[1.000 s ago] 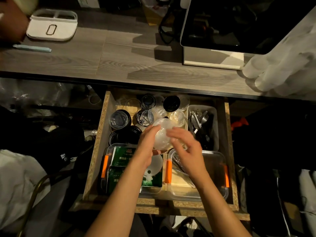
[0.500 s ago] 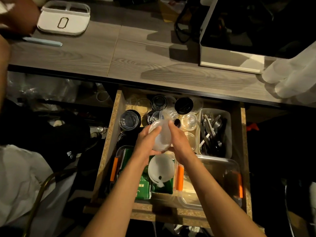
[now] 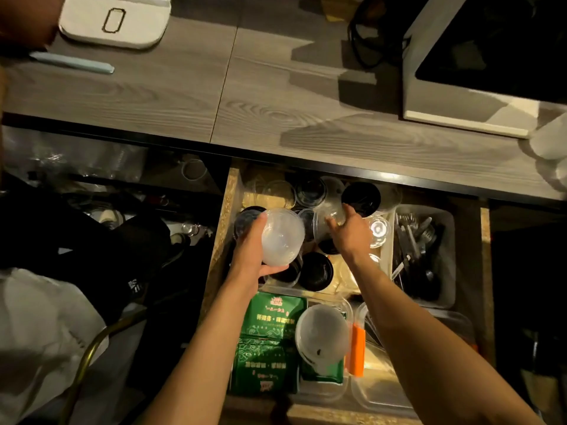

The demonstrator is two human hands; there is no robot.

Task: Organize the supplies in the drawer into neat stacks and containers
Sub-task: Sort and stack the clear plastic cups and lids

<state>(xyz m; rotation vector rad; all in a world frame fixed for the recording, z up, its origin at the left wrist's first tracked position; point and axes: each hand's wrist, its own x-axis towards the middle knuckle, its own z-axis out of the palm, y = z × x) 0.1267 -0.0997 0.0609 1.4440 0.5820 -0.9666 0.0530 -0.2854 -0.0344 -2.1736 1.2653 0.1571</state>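
Over the drawer (image 3: 228,207), we hold a clear tub (image 3: 282,237) clamped in our left hand (image 3: 250,256) while our right hand (image 3: 349,233) closes on a cup (image 3: 329,214) behind it, likely gathering for nesting, which needs mouths aligned.

White tray (image 3: 116,29) cut by top edge; cutlery (image 3: 414,240) blurred

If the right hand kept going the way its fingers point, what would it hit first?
The right hand already reaches a clear plastic cup; beyond that, probably the black lid, though depth is unclear.
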